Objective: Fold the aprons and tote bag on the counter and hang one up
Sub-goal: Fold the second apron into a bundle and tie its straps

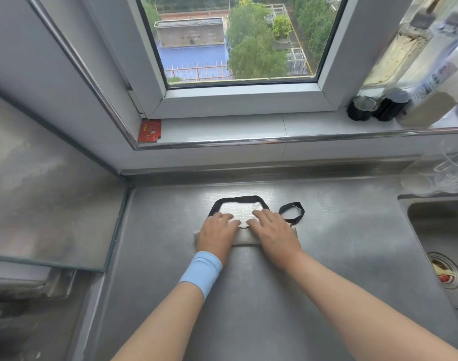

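A folded pale grey cloth item (244,239), apron or tote bag I cannot tell, lies as a narrow strip on the steel counter (340,230). Its black straps (239,199) loop out behind it, and a smaller black loop (293,212) lies to the right. My left hand (217,230), with a light blue wristband, presses flat on the strip's left half. My right hand (272,230) presses flat on the right half. The fingers of both hands lie straight, side by side, nearly touching in the middle. Most of the cloth is hidden under my hands.
A sink (441,246) with a drain strainer sits at the right. Bottles (394,82) stand on the windowsill at the upper right, and a red packet (149,130) leans at the sill's left corner. A glass panel (50,204) covers the stove area on the left.
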